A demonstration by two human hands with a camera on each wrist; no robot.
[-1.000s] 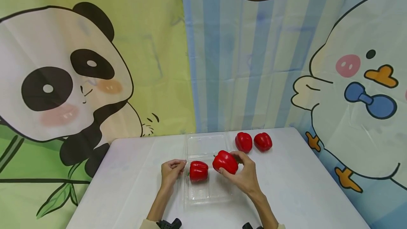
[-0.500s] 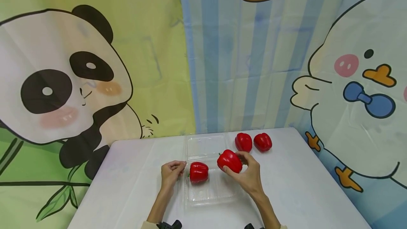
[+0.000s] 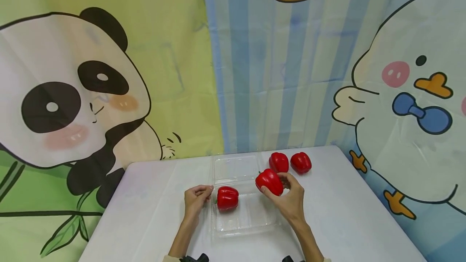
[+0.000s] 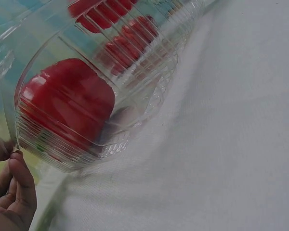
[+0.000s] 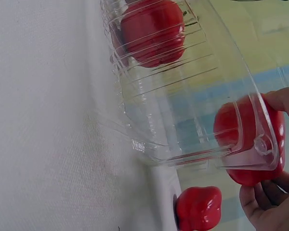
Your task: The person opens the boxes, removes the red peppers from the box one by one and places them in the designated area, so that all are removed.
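A clear plastic clamshell box (image 3: 251,217) lies unfolded on the white table. One red bell pepper (image 3: 227,198) sits on its side in the left part of the box. My left hand (image 3: 196,199) pinches the box's left rim between thumb and finger, seen closely in the left wrist view by the fingertips (image 4: 19,161). Over the right back part of the box, my right hand (image 3: 290,201) grips a second red bell pepper (image 3: 268,181), raised and slightly tilted. In the right wrist view this held pepper (image 5: 248,134) shows partly through the box's corner.
Behind the held pepper, two more red bell peppers stand at the back right of the table: a nearer one (image 3: 278,161) and another (image 3: 301,163) beside it. The box's lid (image 3: 234,167) lies flat toward the back edge. A printed curtain (image 3: 255,72) hangs behind the table.
My right hand has carried its bell pepper to the right and slightly farther back. The left hand keeps its pinch on the rim, and the pepper in the box stays put.
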